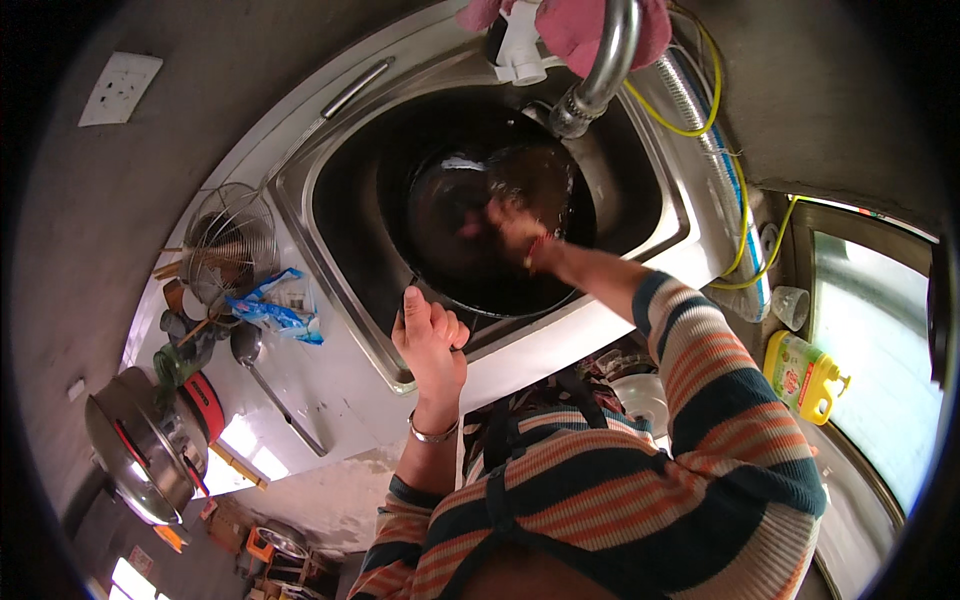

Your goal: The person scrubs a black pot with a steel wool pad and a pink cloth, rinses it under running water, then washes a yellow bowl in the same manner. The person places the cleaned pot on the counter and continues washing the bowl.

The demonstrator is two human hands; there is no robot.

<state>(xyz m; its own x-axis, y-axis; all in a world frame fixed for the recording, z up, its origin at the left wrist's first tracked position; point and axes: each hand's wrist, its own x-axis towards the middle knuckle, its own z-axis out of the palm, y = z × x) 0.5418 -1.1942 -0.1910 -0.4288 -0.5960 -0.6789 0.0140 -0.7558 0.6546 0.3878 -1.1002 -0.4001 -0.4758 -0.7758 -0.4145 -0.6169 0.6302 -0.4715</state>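
Note:
A large dark wok [405,232] sits in the stainless-steel sink [337,322], with dark water [450,210] in it. My left hand [431,326] is closed around the wok's handle at the near side, thumb pointing up. Down inside the wok is my right hand [517,225], blurred, its fingers at the water. Whether it holds anything is hard to see. The curved metal faucet [607,60] hangs over the wok's far right rim.
Left of the sink lie a wire skimmer [232,232], a blue plastic packet [281,307] and a metal ladle [281,397]. Stacked steel pots [142,450] stand farther left. On the right are a yellow pump bottle [802,379], a yellow cable [739,202] and a flexible hose [694,97].

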